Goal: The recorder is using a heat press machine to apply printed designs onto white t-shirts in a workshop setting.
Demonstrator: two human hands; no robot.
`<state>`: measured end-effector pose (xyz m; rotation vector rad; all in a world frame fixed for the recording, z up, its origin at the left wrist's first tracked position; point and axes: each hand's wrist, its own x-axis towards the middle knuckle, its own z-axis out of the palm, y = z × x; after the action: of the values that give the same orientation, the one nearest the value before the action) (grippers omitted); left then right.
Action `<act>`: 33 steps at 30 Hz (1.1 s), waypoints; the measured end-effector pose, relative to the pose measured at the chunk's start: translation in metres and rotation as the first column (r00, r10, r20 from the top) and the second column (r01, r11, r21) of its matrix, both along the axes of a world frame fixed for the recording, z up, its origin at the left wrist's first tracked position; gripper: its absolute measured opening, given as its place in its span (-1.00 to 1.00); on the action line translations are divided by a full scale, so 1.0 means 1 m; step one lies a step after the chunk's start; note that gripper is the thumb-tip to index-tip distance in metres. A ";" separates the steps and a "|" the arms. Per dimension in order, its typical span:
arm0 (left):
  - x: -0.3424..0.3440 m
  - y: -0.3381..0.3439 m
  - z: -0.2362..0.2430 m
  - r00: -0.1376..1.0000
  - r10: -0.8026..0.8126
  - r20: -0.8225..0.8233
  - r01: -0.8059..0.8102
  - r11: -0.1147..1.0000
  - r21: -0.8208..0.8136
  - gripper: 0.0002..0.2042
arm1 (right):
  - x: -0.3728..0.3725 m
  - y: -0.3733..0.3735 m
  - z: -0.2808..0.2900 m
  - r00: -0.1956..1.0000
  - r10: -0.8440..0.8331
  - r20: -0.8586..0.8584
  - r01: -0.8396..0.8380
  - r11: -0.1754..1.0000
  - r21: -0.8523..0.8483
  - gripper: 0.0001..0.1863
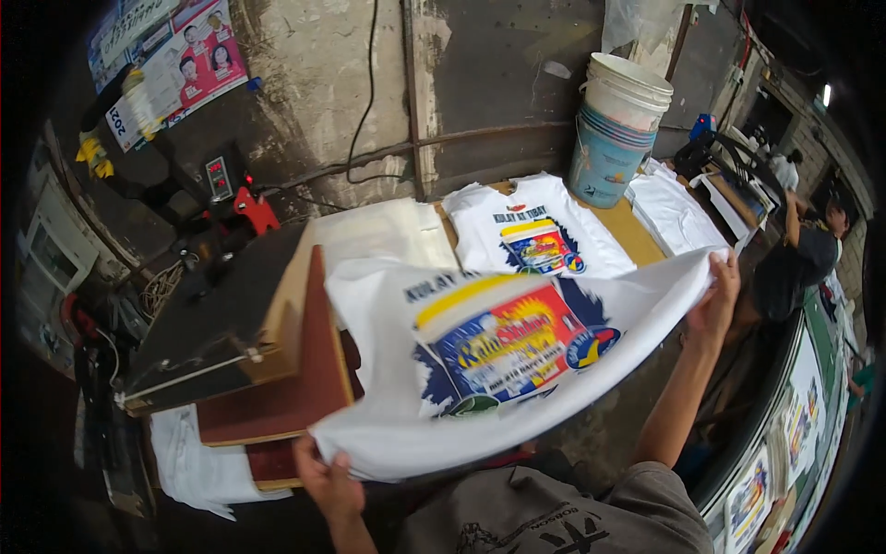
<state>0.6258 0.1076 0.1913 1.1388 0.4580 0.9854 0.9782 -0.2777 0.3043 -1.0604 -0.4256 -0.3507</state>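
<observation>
I hold a white T-shirt (pixel 480 360) with a colourful blue, red and yellow print stretched out in the air in front of me. My left hand (pixel 325 480) grips its lower left edge near the heat press (pixel 231 314). My right hand (pixel 718 300) grips its far right edge, arm extended. The shirt hangs partly over the brown lower platen (pixel 286 406) of the press, whose dark upper plate is raised. A second printed white T-shirt (pixel 535 226) lies flat on the wooden table (pixel 637 231) beyond.
Stacked plastic buckets (pixel 616 125) stand at the table's back right, with more white cloth (pixel 674 212) beside them. White fabric (pixel 198 466) hangs below the press. Another person (pixel 812 249) works at the far right. A poster (pixel 171 65) hangs on the wall.
</observation>
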 end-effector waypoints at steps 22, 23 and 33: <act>0.369 -0.046 0.145 0.974 -0.224 -0.013 0.224 0.966 0.129 -0.52 | 0.358 -0.105 0.051 0.924 0.339 -0.179 -0.379 0.878 -0.292 -0.37; 0.364 -0.066 0.150 0.972 -0.226 0.060 0.213 0.961 0.176 -0.49 | 0.349 -0.117 0.053 0.923 0.369 -0.104 -0.384 0.891 -0.241 -0.36; 0.328 -0.130 -0.022 0.931 -0.214 -0.295 0.256 0.960 0.112 -0.35 | 0.318 -0.168 -0.107 0.866 0.255 -0.430 -0.442 0.793 -0.420 -0.24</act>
<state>0.9536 -0.0229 0.1693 1.4426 0.4663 0.6571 1.2965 -0.4457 0.1968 -1.4950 -0.3904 0.3182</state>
